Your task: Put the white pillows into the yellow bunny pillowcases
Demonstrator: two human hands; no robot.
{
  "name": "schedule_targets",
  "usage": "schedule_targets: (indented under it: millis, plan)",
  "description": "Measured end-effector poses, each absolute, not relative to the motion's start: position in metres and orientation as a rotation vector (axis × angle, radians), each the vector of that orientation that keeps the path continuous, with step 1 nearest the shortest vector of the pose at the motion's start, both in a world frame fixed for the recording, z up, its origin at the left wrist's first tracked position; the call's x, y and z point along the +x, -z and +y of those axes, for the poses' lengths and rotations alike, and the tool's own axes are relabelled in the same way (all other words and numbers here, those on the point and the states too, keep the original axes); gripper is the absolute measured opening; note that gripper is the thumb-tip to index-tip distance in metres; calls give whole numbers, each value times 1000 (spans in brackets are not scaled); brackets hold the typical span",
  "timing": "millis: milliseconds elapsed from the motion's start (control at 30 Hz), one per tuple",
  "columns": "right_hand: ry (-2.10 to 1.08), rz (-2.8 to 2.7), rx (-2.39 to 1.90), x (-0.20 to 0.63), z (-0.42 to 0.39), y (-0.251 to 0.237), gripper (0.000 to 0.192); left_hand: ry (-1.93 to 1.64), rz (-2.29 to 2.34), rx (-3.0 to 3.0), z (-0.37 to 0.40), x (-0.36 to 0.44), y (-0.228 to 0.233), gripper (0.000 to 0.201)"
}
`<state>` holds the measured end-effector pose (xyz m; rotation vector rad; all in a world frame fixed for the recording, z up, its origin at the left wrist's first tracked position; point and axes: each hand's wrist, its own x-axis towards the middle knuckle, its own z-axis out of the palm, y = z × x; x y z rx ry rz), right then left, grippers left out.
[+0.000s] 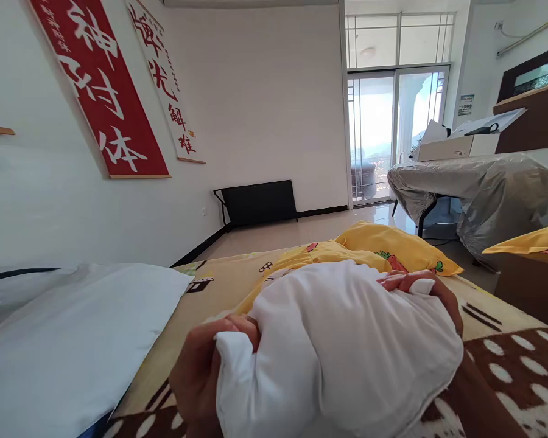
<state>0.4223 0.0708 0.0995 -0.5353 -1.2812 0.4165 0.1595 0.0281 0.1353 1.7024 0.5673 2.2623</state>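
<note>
A plump white pillow [342, 353] fills the space between my hands, bulging and creased down its middle. My left hand [205, 359] has its fingers wrapped round the pillow's near left corner. At the upper right, my right hand [422, 289] grips another corner, whose white tip pokes out between the fingers; the right forearm runs partly behind the pillow. Just beyond lies a yellow pillowcase [301, 255] with printed pictures, rumpled against the far side of the white pillow. A fuller yellow pillow [393, 243] with a carrot print rests behind it.
A patterned beige and brown blanket [506, 316] covers the surface below. Another white pillow [73, 340] lies at left. To the right, a yellow cloth corner [530, 243] juts in, and a plastic-covered table [475, 176] bears a box [456, 146]. A black folded table [258, 204] leans against the far wall.
</note>
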Motion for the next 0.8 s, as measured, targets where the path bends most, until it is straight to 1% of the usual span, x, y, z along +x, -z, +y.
schedule_targets:
  millis: [67,100,200,300,433,533,600,700,800]
  plan:
    - [-513,-1406,-504,419,68,-96,11,-2166,658,1922,27,163,-132,8]
    - [-534,-1477,-518,418,67,-95,13,-2060,703,2093,27,165,-131,9]
    - [-429,-1690,-610,411,62,-94,27,-1693,819,2543,26,171,-130,12]
    - [-339,-1903,-653,404,57,-97,25,-1557,852,2754,25,180,-130,13]
    - [-348,-1990,-575,394,51,-102,23,-1391,671,2724,25,190,-126,16]
    - [-247,-1858,-497,388,49,-101,21,-1315,825,2697,27,193,-123,15]
    - [-245,-1800,-489,384,49,-99,22,-1278,905,2700,29,197,-121,14]
    - [-318,-1768,-600,381,51,-96,21,-1296,928,2661,31,206,-119,14]
    - [-308,-1800,-729,382,54,-94,23,-1419,1003,2587,27,216,-117,16]
